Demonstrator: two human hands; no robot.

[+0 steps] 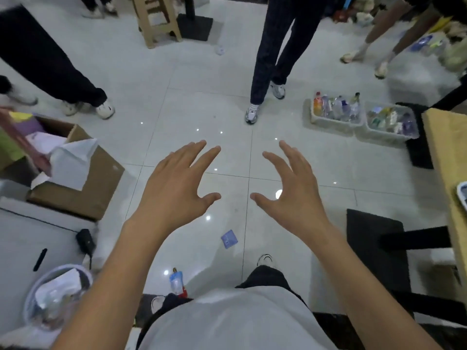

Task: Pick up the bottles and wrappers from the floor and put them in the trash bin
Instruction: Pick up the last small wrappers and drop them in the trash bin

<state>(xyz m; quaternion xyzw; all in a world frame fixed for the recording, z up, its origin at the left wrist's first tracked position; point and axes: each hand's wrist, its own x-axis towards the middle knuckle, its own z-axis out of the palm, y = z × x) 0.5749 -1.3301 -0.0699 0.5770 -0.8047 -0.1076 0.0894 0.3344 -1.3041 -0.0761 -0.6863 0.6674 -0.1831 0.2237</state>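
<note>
1. Hands. My left hand (174, 188) and right hand (293, 193) are both raised over the floor (202, 109), palms down. The fingers of each are spread apart and slightly bent. Neither hand holds or touches anything. The two hands sit side by side with a gap between the thumbs.

2. Task items on the floor.
- A blue wrapper (229, 238) lies flat on the tile, nearer to me than the hands, between my forearms.
- A blue-and-white bottle (176, 281) lies nearer still, just left of my torso, beside my left forearm.
- A small crumpled white item (220, 50) lies far out on the floor; I cannot tell what it is.

3. Trash bin. The trash bin (54, 269) stands at the near left, partly covered by my left forearm. It already contains white paper and clear plastic.

4. Surroundings.
- An open cardboard box (101, 188) sits on the left, beyond the bin, with white sheets in it.
- Two pale crates (328, 121) stand side by side at the far right; both hold bottles and packaging.
- A wooden table (449, 147) edges the right side.
- A beige stool (156, 18) stands at the far side.
- Legs of several standing people ring the far part of the floor.
</note>
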